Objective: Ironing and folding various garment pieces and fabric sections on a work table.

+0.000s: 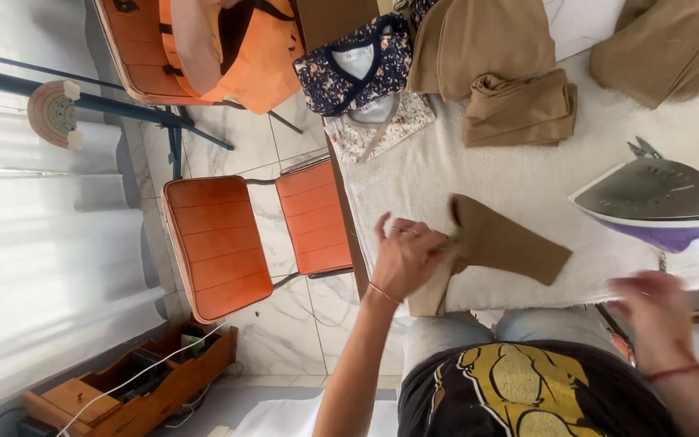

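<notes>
Left hand: left hand (404, 257) closed on the near end of a small tan knit garment piece (495, 247), fingers pinching the fabric where it overhangs the near edge.
Garment: lies flat on the white towel-covered surface (527, 174), between the two hands, left of the iron.
Step, judged: smoothing or folding; best to keep the pinch firm and draw the cloth taut and square, well clear of the iron.
Right hand: right hand (655, 311) blurred, fingers spread, holding nothing, near the surface's edge.
Iron: purple-and-white steam iron (655, 202), soleplate tilted up, just right of the garment.
Surface: folded tan clothes (519, 109) and a dark floral top (355, 69) at the far side.
Room: orange slatted chair (240, 239) at left, marble tile floor (289, 324), wooden tray (131, 388) below.
</notes>
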